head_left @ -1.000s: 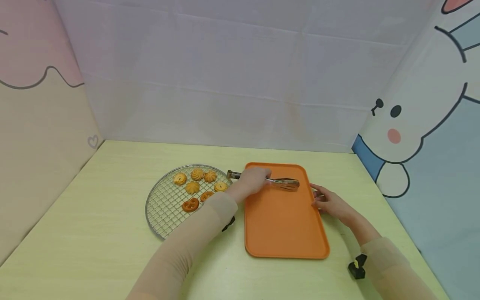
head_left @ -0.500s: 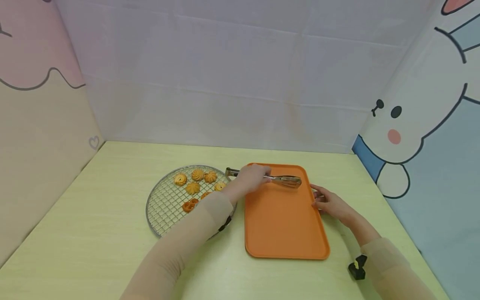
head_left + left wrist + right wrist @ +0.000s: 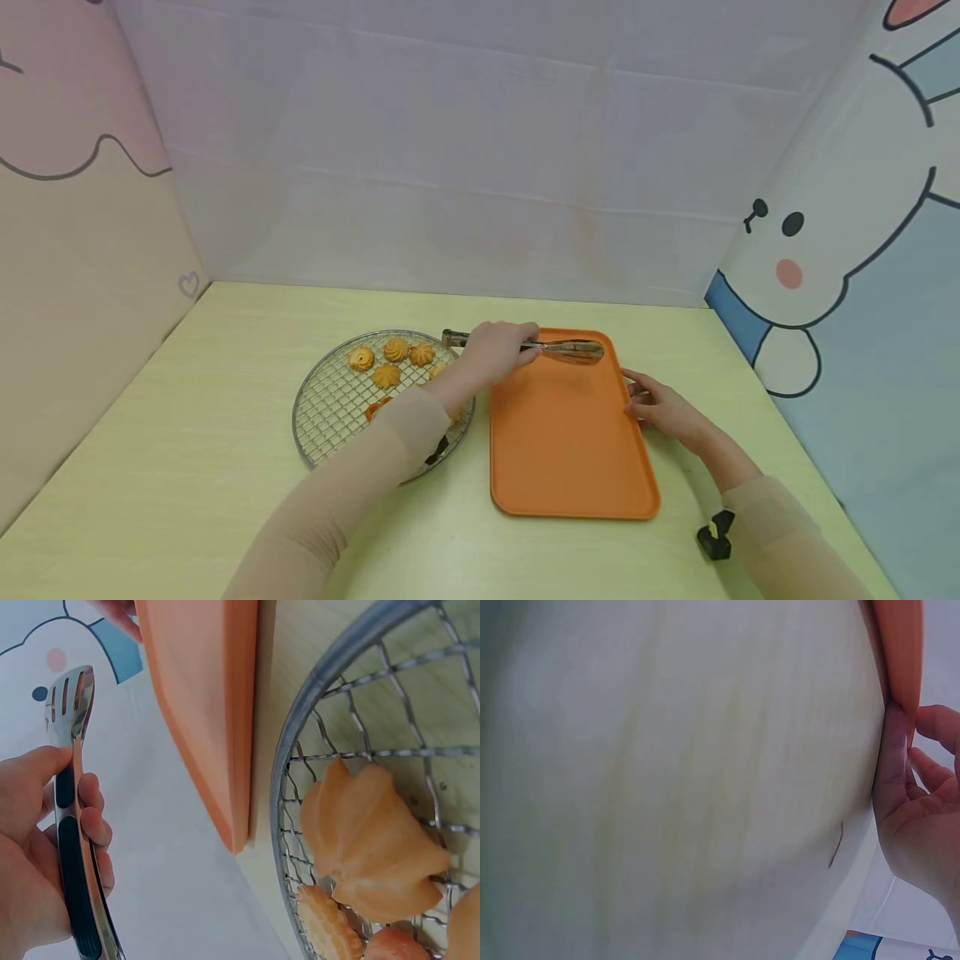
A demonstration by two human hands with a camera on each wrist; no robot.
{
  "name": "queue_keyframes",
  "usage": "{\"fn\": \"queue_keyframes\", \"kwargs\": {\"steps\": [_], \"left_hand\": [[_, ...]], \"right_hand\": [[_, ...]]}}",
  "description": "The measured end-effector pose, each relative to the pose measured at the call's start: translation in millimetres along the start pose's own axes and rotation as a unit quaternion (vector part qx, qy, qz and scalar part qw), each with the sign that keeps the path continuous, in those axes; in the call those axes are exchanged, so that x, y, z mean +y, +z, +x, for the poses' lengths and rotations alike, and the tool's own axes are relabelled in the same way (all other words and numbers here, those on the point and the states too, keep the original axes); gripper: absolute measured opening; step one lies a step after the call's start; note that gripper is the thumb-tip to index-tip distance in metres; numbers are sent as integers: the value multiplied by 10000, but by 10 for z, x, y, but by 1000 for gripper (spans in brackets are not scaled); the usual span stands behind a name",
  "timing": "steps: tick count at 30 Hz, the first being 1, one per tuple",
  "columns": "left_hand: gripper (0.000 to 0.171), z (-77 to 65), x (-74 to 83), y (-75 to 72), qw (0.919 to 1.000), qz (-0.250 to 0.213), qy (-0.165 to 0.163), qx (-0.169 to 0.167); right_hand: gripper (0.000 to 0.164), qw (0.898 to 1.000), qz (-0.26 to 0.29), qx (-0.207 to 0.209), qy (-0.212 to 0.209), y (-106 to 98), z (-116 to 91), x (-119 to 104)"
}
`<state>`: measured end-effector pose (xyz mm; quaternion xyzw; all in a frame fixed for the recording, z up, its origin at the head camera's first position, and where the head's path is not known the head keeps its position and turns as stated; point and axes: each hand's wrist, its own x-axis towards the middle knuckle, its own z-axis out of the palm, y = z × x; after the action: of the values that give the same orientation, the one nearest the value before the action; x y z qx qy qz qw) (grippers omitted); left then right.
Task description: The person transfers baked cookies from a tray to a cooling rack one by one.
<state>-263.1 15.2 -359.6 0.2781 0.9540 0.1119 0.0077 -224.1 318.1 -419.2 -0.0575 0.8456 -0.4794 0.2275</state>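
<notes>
My left hand grips metal tongs with dark handle inlays, its fingers curled round the middle. The tongs' slotted head hangs over the far part of an orange tray. Beside the tray's right edge, my right hand touches the rim with thumb and fingers spread along it. To the left stands a round wire rack bearing several piped cookies and a pretzel. My left forearm hides part of the rack. In the left wrist view a ridged cookie shows up close.
The pale yellow table reaches back to a white wall sheet. Cartoon-printed panels stand at both sides. A black wrist mount hangs under my right sleeve.
My left hand has shifted slightly left and away from me, and the tongs with it. More of the rack's right rim shows. My right hand and the tray stay in place.
</notes>
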Motion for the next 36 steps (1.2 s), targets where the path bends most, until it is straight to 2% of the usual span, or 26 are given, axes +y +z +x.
{"fn": "queue_keyframes", "kwargs": {"steps": [4,13,26,30,36], "left_hand": [[24,-42,0,-41,9997,92,7,213],[22,-172,7,-153,9936,520,115,1000],[16,-358,3,-296,9800,440,460,1885],[16,-426,-13,-348,9777,537,440,1980],[14,-555,-58,-432,9783,385,346,2004]], "right_hand": [[64,10000,-22,13,2,2,5,6],[64,10000,-34,38,-8,-2,12,16],[64,10000,-50,51,3,1,14,12],[64,10000,-44,57,50,2,17,11],[64,10000,-46,64,30,1,19,21]]}}
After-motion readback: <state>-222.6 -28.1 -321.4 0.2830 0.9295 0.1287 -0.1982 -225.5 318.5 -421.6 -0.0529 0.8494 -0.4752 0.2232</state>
